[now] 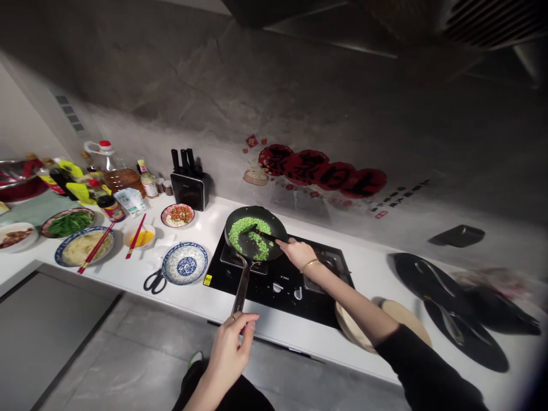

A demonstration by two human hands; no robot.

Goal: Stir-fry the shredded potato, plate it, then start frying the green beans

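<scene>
A dark frying pan (279, 220) stands on the left burner of the gas stove, with green peas (240, 231) spread over its bottom. My left hand (233, 345) is closed at the near end of the pan's long handle (242, 285), its fingers curled and partly covering the tip. From the right, my right hand (297, 252) reaches over the stove and grips a black spatula (266, 234). The spatula's blade lies among the peas. Left of the stove sits a blue-and-white plate (186, 264), with black-handled scissors (154, 281) beside it.
Left on the counter are a bowl of egg (146, 236) with red chopsticks (136, 237), noodles (85, 248), greens (71, 222), chopped peppers (180, 214), bottles and a knife block (189, 188). Dark lids (471, 337) lie right. A range hood (342, 23) hangs above.
</scene>
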